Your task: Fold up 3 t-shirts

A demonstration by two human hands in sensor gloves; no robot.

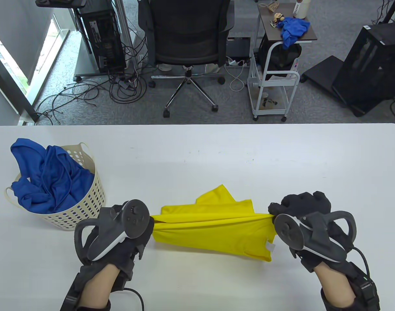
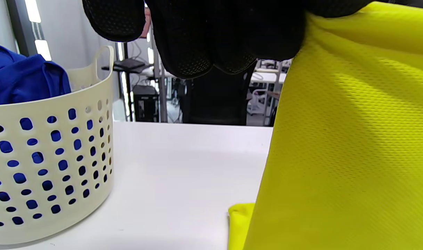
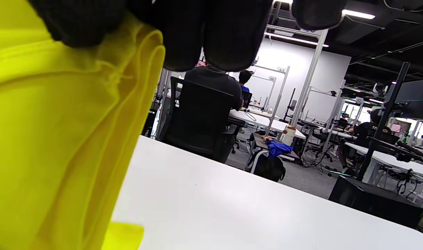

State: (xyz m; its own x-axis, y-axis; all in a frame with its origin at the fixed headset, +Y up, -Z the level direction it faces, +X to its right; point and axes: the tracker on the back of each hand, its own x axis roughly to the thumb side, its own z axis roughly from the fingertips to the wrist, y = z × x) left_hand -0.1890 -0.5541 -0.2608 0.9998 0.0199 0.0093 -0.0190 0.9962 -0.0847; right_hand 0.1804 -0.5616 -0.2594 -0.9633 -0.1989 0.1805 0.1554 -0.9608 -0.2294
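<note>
The white surface [image 1: 217,155] is filling the lower half of the table view, with an office floor, a black chair [image 1: 186,39] and a small cart [image 1: 275,77] lying beyond its far edge at 12 o'clock.

The yellow t-shirt [image 1: 217,226] is stretching across the near middle of the surface, bunched into a taut band between the two hands, its lower part hanging loose and draping onto the surface toward 6 o'clock. A small white tag [image 1: 271,247] is showing near its right lower corner.

The left hand [image 1: 142,226] is sitting at the shirt's 9 o'clock end, fingers curled tight around the gathered cloth; in the left wrist view the gloved fingers [image 2: 211,38] are closing over the top of the yellow fabric [image 2: 343,146]. The right hand [image 1: 294,207] is sitting at the shirt's 3 o'clock end, likewise clenching a bunch of fabric, and the right wrist view is showing its fingers [image 3: 211,31] wrapped over the folded yellow edge [image 3: 58,132].

The cream perforated basket [image 1: 87,201] is standing at 9 o'clock of the left hand, just beside it. Blue t-shirts [image 1: 45,175] are lying crumpled inside the basket, piled above its rim and spilling over the far left side.

Another blue cloth [image 1: 293,29] is lying on the cart top at 1 o'clock, well apart from the surface.
</note>
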